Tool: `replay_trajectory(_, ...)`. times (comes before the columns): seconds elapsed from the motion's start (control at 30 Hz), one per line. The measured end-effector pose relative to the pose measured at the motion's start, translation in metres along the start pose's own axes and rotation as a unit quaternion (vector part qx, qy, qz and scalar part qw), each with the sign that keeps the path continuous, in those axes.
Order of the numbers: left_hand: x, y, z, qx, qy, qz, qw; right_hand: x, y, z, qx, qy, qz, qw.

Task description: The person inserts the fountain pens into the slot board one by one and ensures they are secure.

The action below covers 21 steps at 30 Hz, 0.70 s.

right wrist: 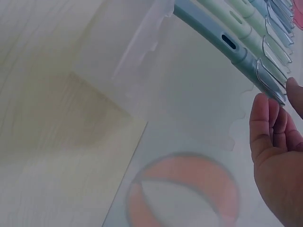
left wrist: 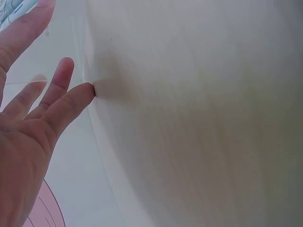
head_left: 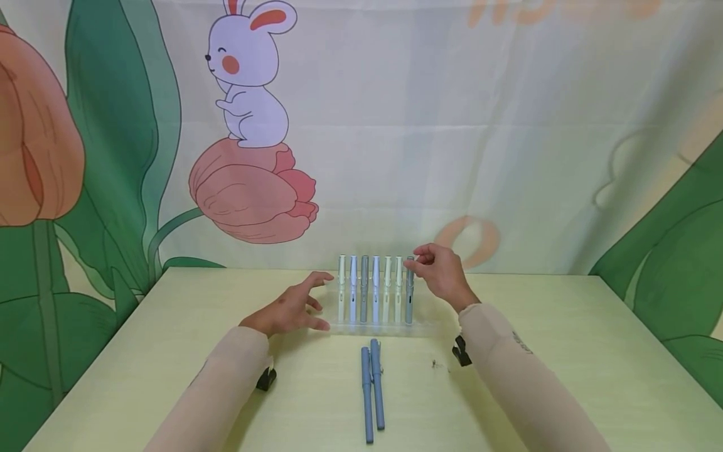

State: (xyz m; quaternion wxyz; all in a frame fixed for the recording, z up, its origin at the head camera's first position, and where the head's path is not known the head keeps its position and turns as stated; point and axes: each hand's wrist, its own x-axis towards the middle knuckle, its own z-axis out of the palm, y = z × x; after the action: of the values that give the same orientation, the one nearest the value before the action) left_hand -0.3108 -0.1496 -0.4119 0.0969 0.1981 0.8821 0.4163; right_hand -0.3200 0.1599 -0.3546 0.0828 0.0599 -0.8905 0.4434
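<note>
A clear plastic pen stand (head_left: 423,329) near the back of the table holds a row of several capped pens, upright in the head view, in pale green, light blue and grey-blue. At its right end, my right hand (head_left: 443,276) pinches the top of the dark grey-blue pen (head_left: 409,306) between thumb and fingers. The right wrist view shows the fingertips (right wrist: 260,101) at that pen's metal clip. My left hand (head_left: 290,307) spreads its fingers beside the stand's left edge and holds nothing. One fingertip (left wrist: 90,89) comes down at the table surface.
Two blue-grey pens, a left one (head_left: 367,395) and a right one (head_left: 378,386), lie side by side on the table in front of the stand. A small dark speck (head_left: 433,363) is to their right. Behind the table hangs a printed curtain (head_left: 395,125) with a rabbit and flowers.
</note>
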Motion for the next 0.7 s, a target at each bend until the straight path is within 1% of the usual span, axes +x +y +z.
replay_trajectory(0.2,0.000,0.002,0.000,0.006,-0.003,0.004,1.0000,-0.013,0.003,-0.014,0.003,0.012,-0.006,1.000)
replay_trajectory(0.33,0.000,0.003,0.000,0.008,-0.001,-0.002,1.0000,-0.024,0.006,-0.017,-0.002,-0.003,-0.009,1.000)
replay_trajectory(0.47,0.000,0.004,0.001,0.003,-0.001,-0.009,1.0000,-0.036,0.006,-0.013,-0.002,-0.025,-0.004,1.000)
replay_trajectory(0.7,0.000,0.003,0.000,-0.007,-0.004,-0.010,0.9999,-0.056,0.001,0.002,0.018,-0.064,0.006,0.998)
